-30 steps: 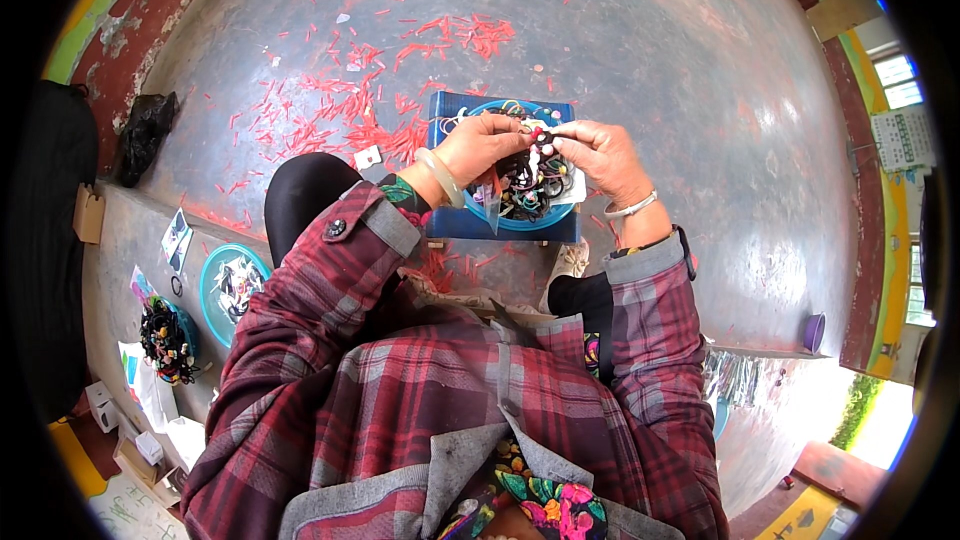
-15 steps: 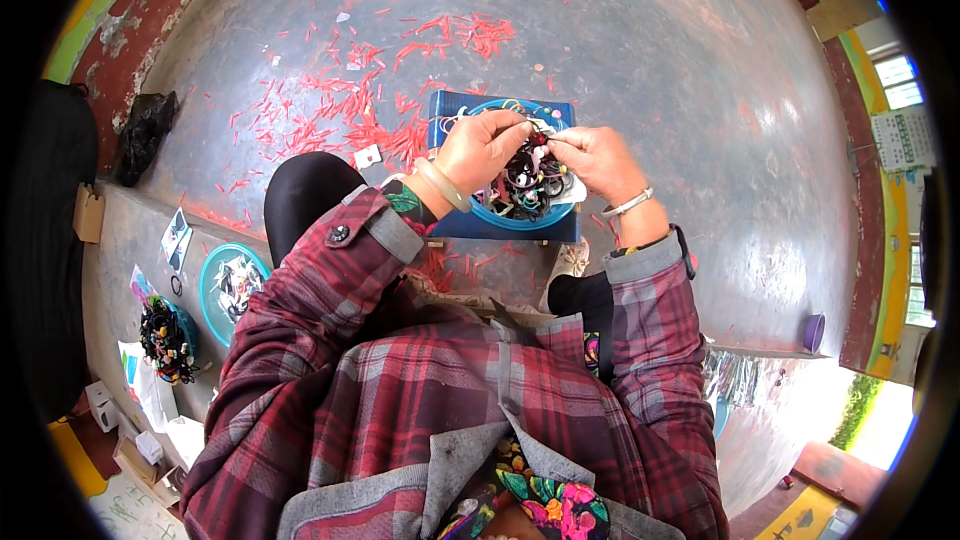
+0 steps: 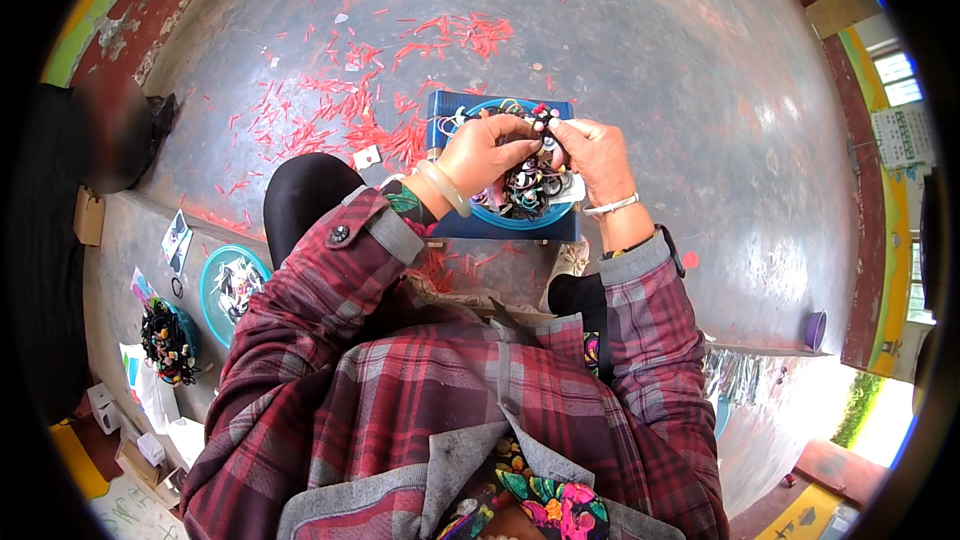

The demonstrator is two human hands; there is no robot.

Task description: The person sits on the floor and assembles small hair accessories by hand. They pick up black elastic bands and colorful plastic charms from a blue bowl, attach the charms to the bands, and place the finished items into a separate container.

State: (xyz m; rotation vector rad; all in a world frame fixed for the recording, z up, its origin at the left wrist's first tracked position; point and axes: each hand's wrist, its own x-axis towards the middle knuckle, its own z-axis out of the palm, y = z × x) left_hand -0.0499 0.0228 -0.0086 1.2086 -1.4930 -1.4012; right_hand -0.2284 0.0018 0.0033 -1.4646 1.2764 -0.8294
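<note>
While your right hand (image 3: 598, 158) pinches a dark beaded band (image 3: 544, 118) toward the far edge of the blue tabletop (image 3: 450, 227), your left hand (image 3: 482, 155) has fingertips just beside it; I can't tell whether they grip. Beneath, a light-blue basin (image 3: 520, 224) of tangled bands (image 3: 530, 190) covers the tabletop's middle. Red scraps (image 3: 483, 37) litter the floor (image 3: 680, 50).

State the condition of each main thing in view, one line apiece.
Left hand: fingers bent, tips at the beaded piece; grip unclear
Right hand: fingertips pinching that piece
Beaded piece: held above the front basin
Front basin: filled with tangled bands
Left basin: open, holding white and dark pieces
Red scraps: scattered loosely on the floor
</note>
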